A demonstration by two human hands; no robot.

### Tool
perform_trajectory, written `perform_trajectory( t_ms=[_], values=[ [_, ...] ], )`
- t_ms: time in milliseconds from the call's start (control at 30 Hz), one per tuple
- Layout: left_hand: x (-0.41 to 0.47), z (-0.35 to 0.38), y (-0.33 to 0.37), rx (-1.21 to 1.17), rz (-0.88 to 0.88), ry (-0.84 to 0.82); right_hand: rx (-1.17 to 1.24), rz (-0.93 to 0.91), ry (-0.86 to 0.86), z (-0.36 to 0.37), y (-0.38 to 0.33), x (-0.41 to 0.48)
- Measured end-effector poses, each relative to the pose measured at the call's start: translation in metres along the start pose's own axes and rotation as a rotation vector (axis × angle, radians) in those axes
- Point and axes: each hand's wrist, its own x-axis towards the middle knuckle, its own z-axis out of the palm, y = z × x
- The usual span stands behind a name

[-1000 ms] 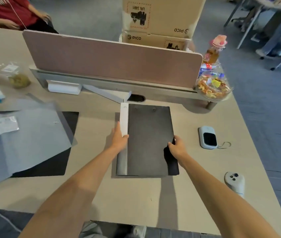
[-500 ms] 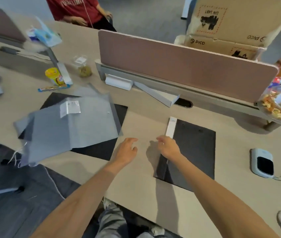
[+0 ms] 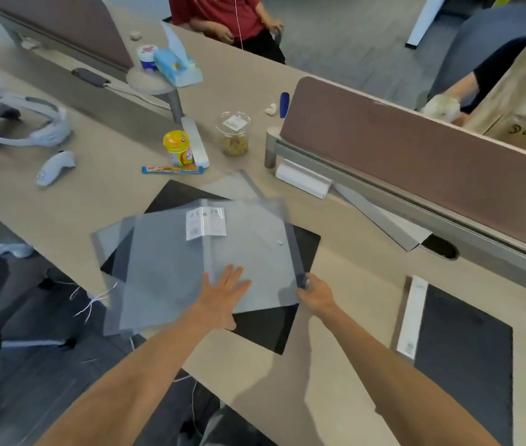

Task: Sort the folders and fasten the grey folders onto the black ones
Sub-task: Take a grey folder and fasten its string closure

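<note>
Several translucent grey folders [image 3: 174,262] lie fanned in a loose pile on top of black folders [image 3: 265,329] at the desk's near edge. The top grey one bears a white label [image 3: 205,224]. My left hand [image 3: 220,294] rests flat, fingers spread, on the top grey folder's near part. My right hand [image 3: 314,294] pinches the dark spine edge at that folder's right near corner. To the right lies a black folder [image 3: 461,355] with a white-grey strip [image 3: 413,320] fastened along its left side.
A pink divider panel [image 3: 416,156] runs along the desk's back right. Behind the pile stand a yellow cup [image 3: 178,148], a snack bar [image 3: 171,169] and a clear jar [image 3: 233,133]. A headset [image 3: 20,123] and controller [image 3: 54,167] lie far left. A person in red [image 3: 223,14] sits opposite.
My view and both hands have swung left from the finished black folder to the pile. My left hand now lies on the top grey folder and my right grips its corner.
</note>
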Motion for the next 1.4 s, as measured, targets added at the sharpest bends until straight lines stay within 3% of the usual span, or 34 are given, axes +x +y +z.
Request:
perform_trajectory(
  t_ms=[67,300,400,533,633,767,833,967,1067,1200,1400],
  values=[
    [0.006,0.005,-0.011,0.076,0.048,-0.019,-0.055,0.030,0.028,0.005,-0.002,0.013],
    [0.009,0.010,-0.029,0.006,0.138,-0.017,0.300,0.222,0.135,0.005,-0.015,0.028],
    [0.005,0.008,-0.035,-0.044,0.175,0.029,0.398,0.143,0.121,0.000,-0.024,0.025],
    [0.000,0.007,-0.042,-0.120,0.202,0.086,0.510,-0.076,-0.055,-0.008,-0.047,0.008],
    [-0.011,0.003,-0.046,-0.439,0.140,0.158,0.601,-0.217,-0.075,-0.025,-0.060,-0.009],
    [-0.030,-0.031,-0.036,-1.152,-0.093,0.487,0.695,-0.354,-0.098,-0.062,-0.062,-0.037],
    [-0.040,-0.055,-0.031,-1.372,-0.164,0.588,0.774,-0.394,-0.113,-0.083,-0.058,-0.049],
    [-0.065,-0.103,-0.010,-1.753,-0.016,0.674,0.878,-0.475,-0.166,-0.122,-0.042,-0.076],
    [-0.080,-0.132,0.021,-1.907,0.105,0.623,0.810,-0.518,-0.099,-0.139,-0.022,-0.096],
    [-0.082,-0.143,0.074,-1.966,0.159,0.542,0.497,-0.527,0.122,-0.158,0.017,-0.114],
    [-0.067,-0.116,0.136,-1.882,0.144,0.377,0.324,-0.304,0.109,-0.175,0.093,-0.137]
  ],
)
